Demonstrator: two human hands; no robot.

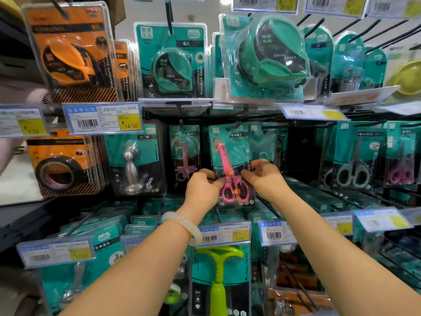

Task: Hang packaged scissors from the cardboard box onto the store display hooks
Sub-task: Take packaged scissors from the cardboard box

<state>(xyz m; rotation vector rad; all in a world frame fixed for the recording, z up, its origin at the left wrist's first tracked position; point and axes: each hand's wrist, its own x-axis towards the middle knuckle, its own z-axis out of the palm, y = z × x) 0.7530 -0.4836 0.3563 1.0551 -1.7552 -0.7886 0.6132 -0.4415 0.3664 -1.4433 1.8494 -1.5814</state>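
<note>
A teal blister pack of pink scissors (230, 165) hangs in the middle row, its top slot at a black display hook (234, 127). My left hand (202, 188) pinches the pack's left edge and my right hand (266, 176) pinches its right edge, both at the level of the handles. Another pack of pink scissors (184, 156) hangs on the hook to the left. Further right hang packs of grey scissors (353, 160) and purple scissors (401, 160). The cardboard box is out of view.
Orange and teal tape measure packs (173, 62) hang above, behind price tags (102, 117). A metal door stop pack (136, 160) hangs at left. A green-handled tool pack (218, 277) and long bare hooks (303, 290) jut out below my arms.
</note>
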